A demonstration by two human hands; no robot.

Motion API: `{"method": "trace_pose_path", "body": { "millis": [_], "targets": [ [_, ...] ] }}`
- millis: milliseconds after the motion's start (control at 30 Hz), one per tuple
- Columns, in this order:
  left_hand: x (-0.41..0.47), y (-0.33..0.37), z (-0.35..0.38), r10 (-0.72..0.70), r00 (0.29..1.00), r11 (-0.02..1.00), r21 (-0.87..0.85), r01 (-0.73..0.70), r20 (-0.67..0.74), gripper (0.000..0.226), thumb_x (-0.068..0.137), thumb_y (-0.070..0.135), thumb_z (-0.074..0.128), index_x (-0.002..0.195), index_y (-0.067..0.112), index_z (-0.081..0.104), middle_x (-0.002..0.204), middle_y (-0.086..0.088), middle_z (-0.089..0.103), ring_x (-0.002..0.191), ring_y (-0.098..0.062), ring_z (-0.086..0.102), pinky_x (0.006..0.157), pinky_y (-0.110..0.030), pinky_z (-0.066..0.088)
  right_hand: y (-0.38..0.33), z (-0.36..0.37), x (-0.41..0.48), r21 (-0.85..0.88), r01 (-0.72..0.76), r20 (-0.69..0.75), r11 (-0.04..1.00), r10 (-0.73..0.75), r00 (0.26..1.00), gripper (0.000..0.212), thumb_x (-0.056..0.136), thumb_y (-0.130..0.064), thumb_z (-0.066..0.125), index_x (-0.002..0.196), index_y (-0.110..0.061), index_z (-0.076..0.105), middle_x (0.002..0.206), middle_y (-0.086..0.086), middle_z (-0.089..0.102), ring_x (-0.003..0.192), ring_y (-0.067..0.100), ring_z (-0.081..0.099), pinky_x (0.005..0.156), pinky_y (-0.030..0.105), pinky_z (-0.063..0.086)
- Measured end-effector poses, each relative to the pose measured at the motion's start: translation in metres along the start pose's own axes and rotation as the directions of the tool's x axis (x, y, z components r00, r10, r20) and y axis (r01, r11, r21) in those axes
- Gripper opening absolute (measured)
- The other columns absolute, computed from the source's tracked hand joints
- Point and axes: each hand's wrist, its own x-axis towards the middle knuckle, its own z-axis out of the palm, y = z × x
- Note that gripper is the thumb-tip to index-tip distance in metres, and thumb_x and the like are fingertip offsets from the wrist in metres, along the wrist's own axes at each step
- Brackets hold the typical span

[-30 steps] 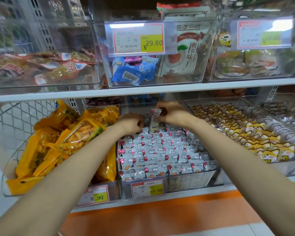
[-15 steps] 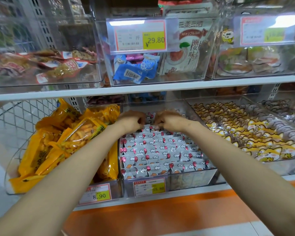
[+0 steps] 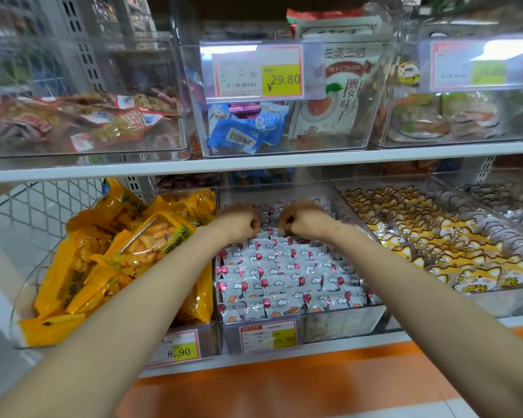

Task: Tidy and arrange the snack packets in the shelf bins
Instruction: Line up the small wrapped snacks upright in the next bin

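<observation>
Packets: small white foil snack packets with red balloon and cloud print (image 3: 284,276), stood on edge in a clear plastic shelf bin (image 3: 344,322), under both hands and on the near side of them.
Left hand (image 3: 239,221): curled down on far rows; grip hidden under knuckles, cannot tell.
Right hand (image 3: 307,218): same, just beside left, equally near.
Axis: rows side to side, across the forearms.
Left of hands: crinkly yellow snack bags (image 3: 127,254).
Right of hands: yellow cat-print packets (image 3: 435,245).
Above hands: white shelf board (image 3: 254,165), probably limits lift.
</observation>
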Motion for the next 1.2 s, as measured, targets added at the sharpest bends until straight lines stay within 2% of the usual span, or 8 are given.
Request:
{"method": "trace_pose_path", "body": {
  "millis": [133,267,400,533,700,900,1100,1200],
  "targets": [
    [-0.001,-0.001,-0.004,-0.002,1.000,0.998,-0.063,0.000,-0.022,0.022,0.093,0.020,0.054,0.112,0.012,0.064,0.115,-0.006,0.062,0.095,-0.020,0.058,0.078,-0.024,0.045,0.003,-0.003,-0.001,0.135,-0.013,0.024,0.991,0.009,1.000,0.018,0.092,-0.015,0.057,0.106,-0.014,0.068,0.096,0.004,0.068,0.067,0.013,0.058,0.058,0.022,0.050],
    [-0.001,-0.017,-0.021,-0.099,0.980,0.988,-0.135,0.076,-0.171,0.018,0.094,0.019,0.052,0.109,0.025,0.061,0.115,-0.001,0.061,0.086,-0.018,0.059,0.064,-0.022,0.045,0.015,-0.023,0.001,0.314,-0.042,-0.109,0.949,0.079,0.991,0.021,0.091,-0.008,0.059,0.105,-0.020,0.069,0.113,-0.001,0.067,0.096,0.010,0.061,0.089,0.023,0.049],
    [-0.008,-0.032,-0.032,-0.164,0.950,0.986,-0.023,0.164,-0.266,0.018,0.092,0.021,0.052,0.101,0.032,0.064,0.118,0.001,0.062,0.105,-0.023,0.057,0.081,-0.030,0.046,0.026,-0.035,-0.005,0.293,-0.087,-0.150,0.952,0.136,0.979,0.015,0.089,-0.010,0.061,0.095,-0.021,0.069,0.110,-0.003,0.065,0.098,0.013,0.060,0.088,0.028,0.049],
    [-0.015,-0.034,-0.036,-0.151,0.961,0.982,0.072,0.172,-0.233,0.020,0.092,0.022,0.050,0.103,0.031,0.064,0.120,-0.003,0.059,0.112,-0.026,0.052,0.090,-0.032,0.042,0.032,-0.037,-0.013,0.337,-0.088,-0.135,0.937,0.140,0.981,0.016,0.088,-0.007,0.061,0.088,-0.022,0.066,0.101,-0.003,0.065,0.091,0.009,0.059,0.085,0.024,0.046],
    [-0.016,-0.035,-0.041,-0.167,0.961,0.976,0.100,0.192,-0.220,0.016,0.089,0.027,0.055,0.100,0.036,0.064,0.119,-0.005,0.056,0.111,-0.028,0.051,0.086,-0.032,0.042,0.044,-0.047,-0.019,0.353,-0.097,-0.200,0.931,0.176,0.964,0.017,0.089,-0.002,0.058,0.093,-0.014,0.069,0.097,0.001,0.065,0.083,0.012,0.058,0.070,0.021,0.046],
    [-0.012,-0.027,-0.033,-0.100,0.995,0.974,0.206,0.099,-0.005,0.029,0.090,0.031,0.059,0.118,0.027,0.063,0.117,-0.001,0.061,0.100,-0.020,0.058,0.078,-0.027,0.051,0.062,-0.064,-0.025,0.191,-0.140,-0.244,0.972,0.185,0.952,0.020,0.086,-0.002,0.062,0.099,-0.013,0.072,0.109,0.004,0.068,0.106,0.017,0.060,0.093,0.024,0.043],
    [-0.010,-0.014,-0.031,-0.047,0.993,0.977,0.213,0.024,0.105,0.032,0.089,0.035,0.060,0.118,0.023,0.062,0.121,-0.001,0.059,0.106,-0.020,0.056,0.085,-0.026,0.048,0.051,-0.061,-0.031,0.206,-0.053,-0.180,0.977,0.091,0.979,0.021,0.085,0.003,0.060,0.095,-0.010,0.073,0.094,-0.001,0.065,0.094,0.013,0.060,0.072,0.015,0.042],
    [-0.007,-0.014,-0.029,-0.072,0.991,0.962,0.269,0.039,0.114,0.039,0.086,0.039,0.062,0.121,0.023,0.059,0.123,-0.004,0.058,0.109,-0.023,0.056,0.083,-0.027,0.048,0.052,-0.051,-0.028,0.060,-0.034,-0.114,0.998,0.041,0.993,0.016,0.085,-0.006,0.066,0.098,-0.012,0.073,0.102,-0.001,0.068,0.095,0.014,0.061,0.085,0.023,0.049]
  ]
}}
